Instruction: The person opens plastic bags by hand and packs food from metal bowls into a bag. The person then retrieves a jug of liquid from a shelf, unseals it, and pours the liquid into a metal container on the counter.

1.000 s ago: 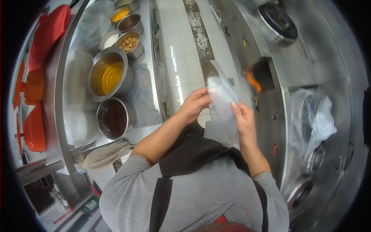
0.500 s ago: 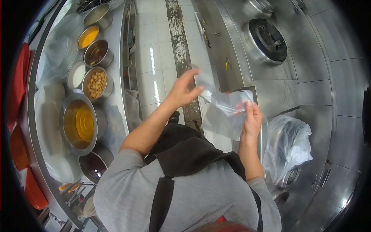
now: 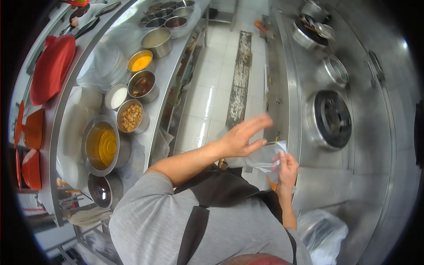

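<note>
A clear plastic bag (image 3: 264,161) with red print hangs in front of my apron. My right hand (image 3: 287,172) pinches the bag's upper right edge between thumb and fingers. Just left of it and slightly higher, my left hand (image 3: 244,138) is held with thumb and fingers apart, its fingertips blurred by motion. It covers part of the bag's left side, and I see nothing in its grasp. Whether the left thumb touches the plastic is hard to tell. A small orange thing shows below the bag by my right wrist.
Along the left counter stand a pot of yellow oil (image 3: 106,148), a pot of brown chunks (image 3: 131,118), a white container (image 3: 116,96) and several other pots. On the right steel range are a black burner ring (image 3: 332,119) and a plastic-covered bundle (image 3: 324,236). A tiled aisle runs ahead.
The view has swung, showing more of the aisle and range ahead. My left hand has moved over the bag's left side, closer to my right hand, which keeps its pinch on the plastic.
</note>
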A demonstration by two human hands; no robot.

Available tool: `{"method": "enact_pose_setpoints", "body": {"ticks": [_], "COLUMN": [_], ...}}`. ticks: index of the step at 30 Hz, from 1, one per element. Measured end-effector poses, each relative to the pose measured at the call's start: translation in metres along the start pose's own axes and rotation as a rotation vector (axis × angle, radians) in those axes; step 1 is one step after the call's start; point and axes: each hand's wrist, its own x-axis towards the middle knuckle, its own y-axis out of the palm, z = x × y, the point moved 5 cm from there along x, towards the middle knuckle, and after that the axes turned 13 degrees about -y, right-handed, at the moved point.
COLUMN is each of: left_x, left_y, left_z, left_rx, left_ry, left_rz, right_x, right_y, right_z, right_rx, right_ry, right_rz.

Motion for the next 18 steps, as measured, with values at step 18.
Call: {"method": "enact_pose_setpoints", "body": {"ticks": [18], "left_x": [-0.014], "left_y": [0.014], "left_z": [0.083], "left_rx": [-0.621], "left_ry": [-1.089], "left_rz": [-0.257], "right_x": [0.207], "right_y": [0.111], "right_z": [-0.040], "right_rx": [0.227], "right_ry": [-0.044], "right_rz": [0.929]}}
